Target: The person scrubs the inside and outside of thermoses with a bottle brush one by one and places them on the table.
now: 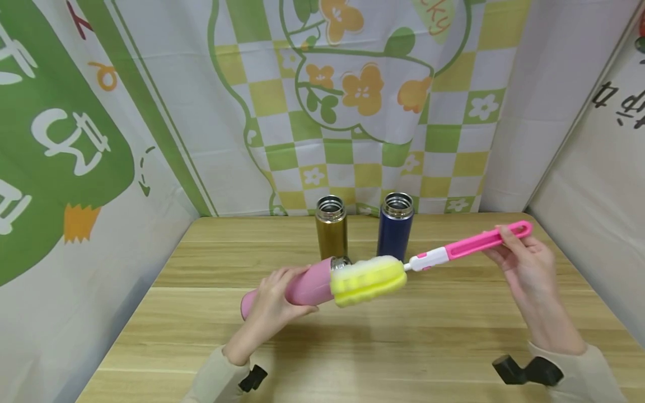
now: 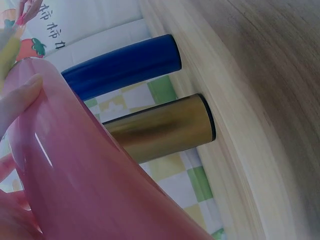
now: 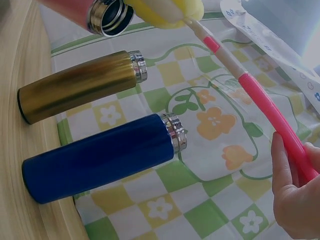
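Observation:
My left hand (image 1: pixel 274 299) grips a pink vacuum flask (image 1: pixel 314 284), tilted with its open steel mouth toward the right. In the right wrist view the mouth (image 3: pixel 112 19) shows uncovered. My right hand (image 1: pixel 529 266) pinches the pink handle (image 1: pixel 478 244) of a bottle brush. Its yellow and white sponge head (image 1: pixel 370 280) is beside the flask's mouth, outside it; whether they touch I cannot tell. Behind them, a gold flask (image 1: pixel 332 232) and a blue flask (image 1: pixel 395 229) stand upright, lidless.
Everything is over a wooden table (image 1: pixel 201 336). A patterned cloth (image 1: pixel 353 157) hangs at the table's back edge, with more printed cloth on the left and right sides. Both wrists wear black straps or mounts.

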The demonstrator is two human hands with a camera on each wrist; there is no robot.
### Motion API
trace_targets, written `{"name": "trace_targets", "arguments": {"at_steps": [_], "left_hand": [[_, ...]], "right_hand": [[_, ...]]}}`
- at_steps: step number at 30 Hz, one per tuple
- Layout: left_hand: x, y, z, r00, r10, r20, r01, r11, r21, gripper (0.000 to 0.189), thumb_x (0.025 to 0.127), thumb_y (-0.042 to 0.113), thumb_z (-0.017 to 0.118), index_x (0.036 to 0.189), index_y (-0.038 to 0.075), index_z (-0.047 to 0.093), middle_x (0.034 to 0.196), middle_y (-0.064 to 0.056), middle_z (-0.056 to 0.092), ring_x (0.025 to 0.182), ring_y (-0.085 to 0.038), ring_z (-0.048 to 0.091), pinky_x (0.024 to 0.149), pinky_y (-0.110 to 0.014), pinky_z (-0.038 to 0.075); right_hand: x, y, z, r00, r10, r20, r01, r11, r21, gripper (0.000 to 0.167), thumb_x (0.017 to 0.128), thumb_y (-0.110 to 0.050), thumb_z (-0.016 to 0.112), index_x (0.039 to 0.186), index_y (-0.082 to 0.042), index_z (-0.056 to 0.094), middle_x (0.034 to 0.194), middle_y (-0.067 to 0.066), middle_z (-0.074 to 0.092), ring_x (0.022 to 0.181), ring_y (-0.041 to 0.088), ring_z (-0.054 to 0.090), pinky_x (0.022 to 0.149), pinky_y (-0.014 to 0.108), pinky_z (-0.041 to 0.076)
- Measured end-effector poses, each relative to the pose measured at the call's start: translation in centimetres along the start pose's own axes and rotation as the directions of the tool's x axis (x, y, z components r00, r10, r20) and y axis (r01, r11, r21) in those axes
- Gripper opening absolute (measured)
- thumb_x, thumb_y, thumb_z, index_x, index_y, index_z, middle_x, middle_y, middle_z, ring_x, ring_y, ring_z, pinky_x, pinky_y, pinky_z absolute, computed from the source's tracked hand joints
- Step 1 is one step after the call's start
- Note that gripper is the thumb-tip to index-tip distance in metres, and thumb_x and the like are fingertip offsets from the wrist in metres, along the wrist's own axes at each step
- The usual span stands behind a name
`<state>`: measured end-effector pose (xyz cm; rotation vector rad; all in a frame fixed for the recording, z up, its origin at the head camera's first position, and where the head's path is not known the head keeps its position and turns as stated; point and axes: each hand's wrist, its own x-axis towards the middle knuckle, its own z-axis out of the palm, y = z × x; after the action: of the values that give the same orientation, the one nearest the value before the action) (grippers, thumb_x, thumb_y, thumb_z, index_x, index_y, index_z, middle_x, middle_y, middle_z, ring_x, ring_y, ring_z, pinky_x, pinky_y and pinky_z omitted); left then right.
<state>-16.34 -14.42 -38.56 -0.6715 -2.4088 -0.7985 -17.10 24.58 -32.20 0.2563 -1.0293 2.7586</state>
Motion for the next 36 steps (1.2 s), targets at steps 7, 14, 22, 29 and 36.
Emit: {"name": "trace_targets", "arguments": {"at_steps": [7, 14, 22, 29, 36], "left_hand": [[-0.1, -0.1, -0.2, 0.999, 0.007, -0.033, -0.008, 1.0, -0.019, 0.073, 0.045, 0.028, 0.086, 0.111, 0.009, 0.058, 0.102, -0.008, 0.06, 0.093, -0.026, 0.056, 0.076, -0.042, 0.039], [0.0, -0.3, -0.5, 0.996, 0.045, -0.078, -0.047, 0.999, -0.027, 0.075, 0.043, 0.027, 0.086, 0.11, 0.008, 0.057, 0.101, -0.009, 0.061, 0.091, -0.026, 0.057, 0.075, -0.043, 0.04], [0.2, -0.4, -0.9, 0.994, 0.059, -0.095, -0.064, 0.997, -0.052, 0.076, 0.043, 0.025, 0.086, 0.111, 0.007, 0.057, 0.103, -0.01, 0.06, 0.093, -0.026, 0.056, 0.076, -0.043, 0.039], [0.1, -0.1, -1.3, 0.994, 0.06, -0.087, -0.066, 0.995, -0.071, 0.076, 0.044, 0.024, 0.086, 0.112, 0.007, 0.056, 0.103, -0.009, 0.06, 0.093, -0.025, 0.056, 0.077, -0.043, 0.038], [0.1, 0.1, -1.6, 0.991, 0.097, -0.09, -0.102, 0.993, -0.057, 0.076, 0.044, 0.024, 0.086, 0.112, 0.007, 0.056, 0.104, -0.009, 0.059, 0.093, -0.025, 0.055, 0.076, -0.041, 0.04]], "right_hand": [[-0.1, 0.0, -0.4, 0.999, -0.002, 0.039, 0.003, 1.0, -0.021, 0.015, 0.086, 0.008, 0.046, 0.088, 0.009, 0.061, 0.084, 0.018, 0.063, 0.08, 0.027, 0.064, 0.074, 0.03, 0.049], [-0.2, -0.2, -0.7, 0.999, -0.003, 0.034, 0.004, 0.999, -0.05, 0.015, 0.086, 0.008, 0.047, 0.089, 0.009, 0.062, 0.084, 0.018, 0.063, 0.079, 0.026, 0.064, 0.073, 0.03, 0.05], [-0.1, -0.3, -1.0, 1.0, -0.021, 0.009, 0.022, 0.998, -0.059, 0.014, 0.084, 0.01, 0.048, 0.088, 0.009, 0.062, 0.082, 0.018, 0.063, 0.076, 0.026, 0.065, 0.071, 0.03, 0.05], [0.0, -0.4, -0.9, 0.999, -0.031, -0.026, 0.029, 0.997, -0.076, 0.012, 0.083, 0.009, 0.051, 0.089, 0.01, 0.062, 0.082, 0.016, 0.062, 0.077, 0.025, 0.065, 0.071, 0.03, 0.05], [0.0, -0.2, -0.8, 0.997, -0.073, -0.016, 0.071, 0.992, -0.106, 0.012, 0.083, 0.009, 0.051, 0.09, 0.01, 0.061, 0.085, 0.015, 0.06, 0.078, 0.025, 0.064, 0.074, 0.03, 0.049]]}}
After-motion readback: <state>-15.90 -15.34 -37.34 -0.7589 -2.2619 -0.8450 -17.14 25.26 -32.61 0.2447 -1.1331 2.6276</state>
